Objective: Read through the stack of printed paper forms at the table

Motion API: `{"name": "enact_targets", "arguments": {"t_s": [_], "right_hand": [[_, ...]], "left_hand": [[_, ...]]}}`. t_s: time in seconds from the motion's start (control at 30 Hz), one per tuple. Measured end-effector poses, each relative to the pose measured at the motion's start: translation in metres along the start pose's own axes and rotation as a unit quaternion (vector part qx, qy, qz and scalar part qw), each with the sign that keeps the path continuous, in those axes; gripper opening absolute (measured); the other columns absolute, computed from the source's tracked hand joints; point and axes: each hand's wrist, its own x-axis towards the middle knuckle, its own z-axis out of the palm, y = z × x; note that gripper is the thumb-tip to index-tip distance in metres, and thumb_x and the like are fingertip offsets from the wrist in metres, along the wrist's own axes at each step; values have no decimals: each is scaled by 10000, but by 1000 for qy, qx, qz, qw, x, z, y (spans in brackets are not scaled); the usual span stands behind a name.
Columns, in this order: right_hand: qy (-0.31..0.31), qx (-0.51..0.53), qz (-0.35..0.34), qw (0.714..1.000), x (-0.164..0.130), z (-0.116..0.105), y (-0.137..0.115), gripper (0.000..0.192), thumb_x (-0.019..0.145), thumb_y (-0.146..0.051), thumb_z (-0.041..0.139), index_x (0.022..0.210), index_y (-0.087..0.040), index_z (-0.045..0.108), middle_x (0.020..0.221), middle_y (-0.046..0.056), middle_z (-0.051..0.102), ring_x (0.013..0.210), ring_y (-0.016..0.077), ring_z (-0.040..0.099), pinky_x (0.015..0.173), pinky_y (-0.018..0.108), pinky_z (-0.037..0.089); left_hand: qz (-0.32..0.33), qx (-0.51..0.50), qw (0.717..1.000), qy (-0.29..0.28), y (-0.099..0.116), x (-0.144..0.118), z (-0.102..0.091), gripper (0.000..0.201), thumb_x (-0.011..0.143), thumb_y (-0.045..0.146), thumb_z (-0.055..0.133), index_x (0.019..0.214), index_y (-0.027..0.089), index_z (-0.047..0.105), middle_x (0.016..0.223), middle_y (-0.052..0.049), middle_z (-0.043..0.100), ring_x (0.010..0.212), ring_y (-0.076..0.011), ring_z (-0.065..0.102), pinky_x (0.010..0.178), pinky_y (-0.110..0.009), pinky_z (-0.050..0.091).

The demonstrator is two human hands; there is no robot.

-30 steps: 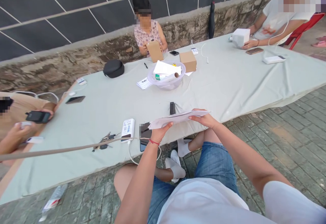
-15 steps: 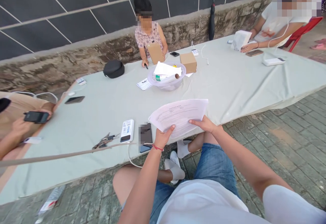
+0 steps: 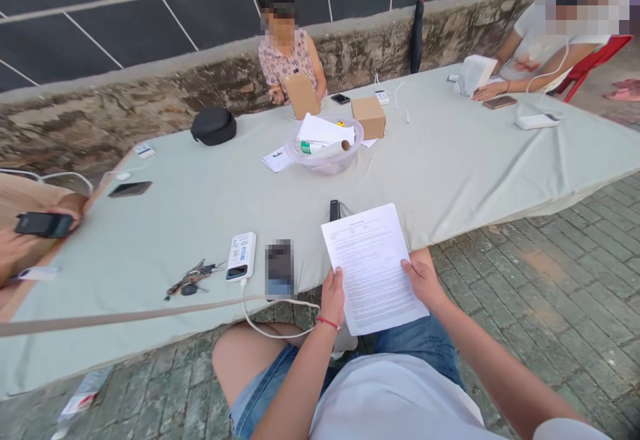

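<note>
A printed sheet of paper (image 3: 375, 273), perhaps with others under it, is held between my two hands over the table's near edge and my lap. My left hand (image 3: 334, 297) grips its left side, thumb on top. On the right side, my right hand (image 3: 421, 277) pinches the margin the same way. The text is too small to read. Just beyond the sheet's top lies a small black object (image 3: 335, 210), partly covered by it. Left of my left hand are a dark phone (image 3: 279, 267), a white power bank (image 3: 241, 257) with a cable, and a bunch of keys (image 3: 193, 279).
A clear plastic basin (image 3: 325, 160) with papers and a roll stands mid-table, beside a cardboard box (image 3: 369, 118). A black case (image 3: 213, 126) sits farther left. Other people sit opposite, at the right and at the left. A plastic bottle (image 3: 85, 397) lies on the paving.
The paper has come down and nearer, from bowed to flatter and more upright in view. Both hands now hold its sides. The small black object beyond it has come into sight.
</note>
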Motion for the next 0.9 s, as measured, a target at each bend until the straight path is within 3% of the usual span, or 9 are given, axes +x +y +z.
{"name": "enact_targets", "arguments": {"t_s": [0.1, 0.23, 0.43, 0.9], "right_hand": [[22, -12, 29, 999, -9, 2, 7, 671, 930, -774, 488, 1158, -200, 752, 1113, 125, 788, 1140, 358, 701, 1075, 502, 521], [62, -79, 35, 994, -9, 4, 8, 680, 936, -756, 426, 1139, -189, 741, 1129, 151, 773, 1113, 358, 696, 1047, 481, 507], [25, -106, 63, 992, -4, 3, 6, 602, 959, -670, 399, 1117, -202, 743, 1103, 149, 772, 1077, 361, 700, 986, 468, 510], [-10, -7, 112, 994, 2, -7, 5, 533, 878, -680, 574, 1029, -215, 785, 1040, 118, 789, 1048, 348, 707, 1004, 469, 533]], "left_hand": [[16, 54, 998, -2, -7, -1, -4, 686, 776, 717, 794, 1158, 149, 743, 1273, -172, 752, 1258, -341, 676, 1143, -474, 485], [-33, 24, 999, 0, -10, 4, -8, 734, 716, 717, 834, 1152, 135, 739, 1221, -184, 766, 1207, -347, 702, 1105, -485, 514], [-76, -1, 995, 68, -7, 12, -15, 632, 667, 665, 888, 1011, 150, 759, 1229, -178, 768, 1229, -355, 686, 1113, -491, 511], [-164, -52, 984, 48, 2, 6, -20, 579, 608, 522, 946, 952, 95, 761, 1053, -180, 794, 1028, -337, 755, 930, -441, 581]]}}
